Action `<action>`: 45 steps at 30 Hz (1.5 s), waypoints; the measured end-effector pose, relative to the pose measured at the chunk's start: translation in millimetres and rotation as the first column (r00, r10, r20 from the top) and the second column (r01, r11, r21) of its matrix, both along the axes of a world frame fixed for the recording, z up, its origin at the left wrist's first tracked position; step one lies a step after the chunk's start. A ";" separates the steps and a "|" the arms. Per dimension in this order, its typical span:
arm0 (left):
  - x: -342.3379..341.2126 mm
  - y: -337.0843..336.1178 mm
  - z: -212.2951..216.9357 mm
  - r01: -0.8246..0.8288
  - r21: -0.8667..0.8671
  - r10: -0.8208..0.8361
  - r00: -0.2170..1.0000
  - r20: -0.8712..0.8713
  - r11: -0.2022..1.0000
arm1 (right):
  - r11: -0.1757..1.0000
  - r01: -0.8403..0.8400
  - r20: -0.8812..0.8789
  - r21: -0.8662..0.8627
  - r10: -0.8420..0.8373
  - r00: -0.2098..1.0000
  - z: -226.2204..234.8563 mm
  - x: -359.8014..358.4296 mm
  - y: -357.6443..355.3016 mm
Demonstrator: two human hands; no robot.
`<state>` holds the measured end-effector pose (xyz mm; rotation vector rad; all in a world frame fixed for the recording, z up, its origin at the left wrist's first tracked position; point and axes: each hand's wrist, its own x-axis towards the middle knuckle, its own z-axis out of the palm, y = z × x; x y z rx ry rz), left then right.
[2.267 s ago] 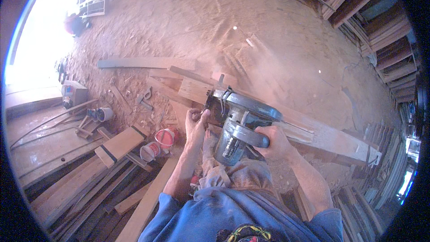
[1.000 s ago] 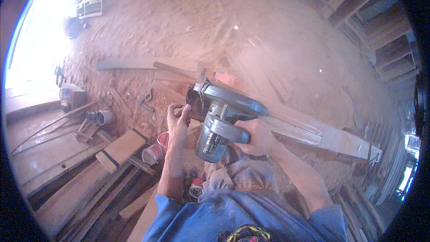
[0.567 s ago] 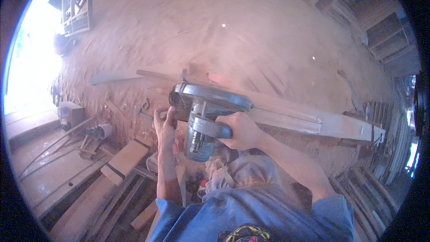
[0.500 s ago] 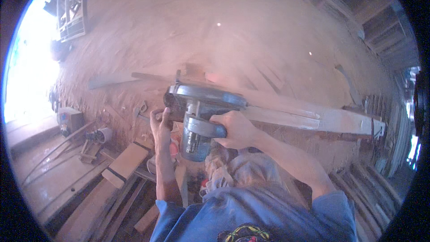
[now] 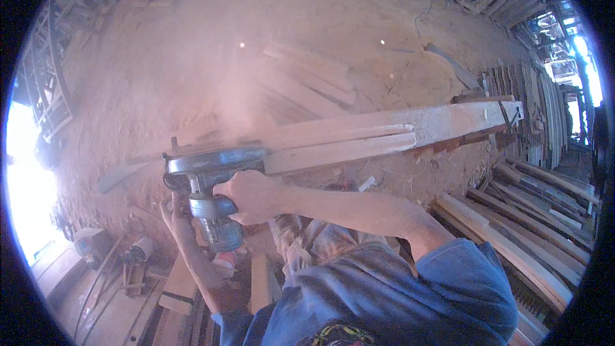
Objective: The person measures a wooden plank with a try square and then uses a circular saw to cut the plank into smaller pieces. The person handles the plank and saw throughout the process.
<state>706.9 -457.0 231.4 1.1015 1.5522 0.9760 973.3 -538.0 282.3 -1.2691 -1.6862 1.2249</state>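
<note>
A circular saw (image 5: 221, 159) with a metal guard and a blue-grey motor housing rests on a long pale timber beam (image 5: 461, 118). My right hand (image 5: 253, 197) is closed around its rear handle. My left hand (image 5: 178, 218) is at the saw's left front side, fingers bent up against it; their tips are partly hidden. A long slot with pale edges runs along the beam to the right of the saw. The blade is out of sight, and pale dust hangs beyond the tool.
Loose boards (image 5: 307, 77) lie on the dusty ground past the beam. Timber stacks (image 5: 512, 224) stand at the right. A small grey machine (image 5: 93, 243), a short wooden block (image 5: 176, 295) and planks lie at the lower left.
The saw and both hands have moved left along the beam, and a longer stretch of slot shows to their right. The view has also shifted and turned.
</note>
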 end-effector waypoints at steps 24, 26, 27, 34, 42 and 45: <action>-55.9 5.1 87.8 -0.137 0.175 0.174 0.960 -0.217 0.975 | 0.992 0.034 -0.331 0.121 0.008 0.943 -2.1 -120.2 39.0; -38.5 -8.6 110.6 -0.140 0.224 0.196 0.948 -0.251 0.965 | 0.986 -0.023 -0.303 0.164 0.072 0.950 10.2 -91.9 17.8; -30.4 -19.2 121.7 -0.148 0.250 0.213 0.942 -0.260 0.957 | 0.969 -0.054 -0.233 0.241 0.111 0.966 29.0 -64.4 2.0; 110.9 -64.6 145.8 0.013 0.236 0.043 0.972 -0.231 0.972 | 0.926 0.083 -0.157 0.369 -0.026 0.987 26.0 99.7 -93.9; 361.5 -145.9 69.2 0.378 0.055 -0.378 0.926 -0.007 0.924 | 0.868 0.442 0.012 0.228 -0.456 0.890 36.4 319.7 -251.2; 415.3 -162.1 41.2 0.747 0.030 -0.685 0.624 -0.376 0.664 | 0.810 0.564 0.265 0.158 -0.585 0.766 35.6 377.9 -303.3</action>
